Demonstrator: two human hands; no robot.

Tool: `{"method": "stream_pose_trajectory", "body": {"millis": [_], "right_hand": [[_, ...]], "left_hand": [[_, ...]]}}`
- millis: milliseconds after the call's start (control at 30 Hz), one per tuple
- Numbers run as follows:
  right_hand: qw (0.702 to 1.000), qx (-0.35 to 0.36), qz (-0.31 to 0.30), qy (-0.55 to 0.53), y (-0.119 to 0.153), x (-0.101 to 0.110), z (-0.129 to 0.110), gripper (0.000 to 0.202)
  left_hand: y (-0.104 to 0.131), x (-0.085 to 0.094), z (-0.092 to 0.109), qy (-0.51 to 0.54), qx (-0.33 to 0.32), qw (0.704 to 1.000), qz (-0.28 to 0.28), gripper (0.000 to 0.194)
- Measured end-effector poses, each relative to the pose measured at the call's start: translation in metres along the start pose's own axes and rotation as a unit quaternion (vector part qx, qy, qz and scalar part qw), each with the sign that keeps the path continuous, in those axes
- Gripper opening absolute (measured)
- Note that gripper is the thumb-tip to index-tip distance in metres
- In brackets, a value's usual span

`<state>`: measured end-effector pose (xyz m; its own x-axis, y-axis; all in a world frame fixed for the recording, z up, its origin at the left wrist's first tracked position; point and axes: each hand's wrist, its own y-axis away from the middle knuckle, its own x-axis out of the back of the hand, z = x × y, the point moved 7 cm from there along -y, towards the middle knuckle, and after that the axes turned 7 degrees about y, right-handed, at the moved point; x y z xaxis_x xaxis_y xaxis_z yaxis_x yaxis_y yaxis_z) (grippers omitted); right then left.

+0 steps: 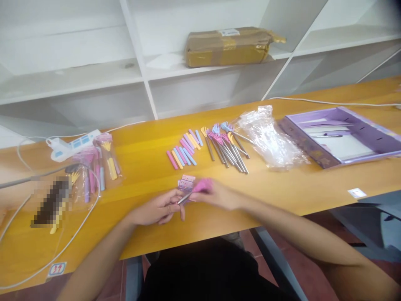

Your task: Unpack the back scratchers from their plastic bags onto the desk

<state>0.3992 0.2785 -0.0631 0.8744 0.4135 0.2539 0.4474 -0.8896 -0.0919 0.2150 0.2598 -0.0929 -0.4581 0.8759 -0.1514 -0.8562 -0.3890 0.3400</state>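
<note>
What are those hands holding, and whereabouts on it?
A pink-headed metal rod: the right hand near its pink head, the left hand at its metal end.

A pink claw head (pixel 203 186) blurs beside the right hand (pixel 219 195), whose fingers hide part of it; a mosaic masks a dark item (pixel 52 202) at left.
</note>
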Motion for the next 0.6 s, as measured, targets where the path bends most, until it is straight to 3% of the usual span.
{"method": "stream_pose_trajectory", "body": {"millis": [33, 67, 100, 167, 267, 400, 600], "right_hand": [[0.999, 0.001, -0.038, -0.031, 0.002, -0.040, 0.004, 0.044], [0.998, -0.006, -0.016, -0.062, 0.003, -0.065, 0.009, 0.055], [0.996, -0.025, -0.006, -0.080, 0.003, -0.083, 0.015, 0.060], [0.990, -0.074, 0.031, -0.118, 0.000, -0.095, 0.026, 0.065], [0.977, -0.127, 0.043, -0.167, -0.003, -0.083, 0.030, 0.067], [0.973, -0.110, 0.055, -0.198, 0.010, -0.060, 0.011, 0.068], [0.979, -0.098, 0.041, -0.172, 0.053, -0.049, -0.018, 0.064]], "left_hand": [[0.003, 0.000, 0.003, -0.058, 0.007, 0.998, 0.027, 0.034], [0.006, 0.001, 0.007, -0.122, 0.010, 0.990, 0.066, 0.029], [0.009, 0.003, 0.011, -0.185, 0.008, 0.977, 0.108, 0.026], [0.015, 0.002, 0.017, -0.279, 0.006, 0.944, 0.178, 0.024], [0.015, -0.007, 0.014, -0.348, 0.027, 0.909, 0.228, 0.023], [0.011, -0.026, 0.015, -0.398, 0.052, 0.880, 0.255, 0.021], [0.016, -0.063, 0.025, -0.385, 0.029, 0.899, 0.208, 0.011]]}}
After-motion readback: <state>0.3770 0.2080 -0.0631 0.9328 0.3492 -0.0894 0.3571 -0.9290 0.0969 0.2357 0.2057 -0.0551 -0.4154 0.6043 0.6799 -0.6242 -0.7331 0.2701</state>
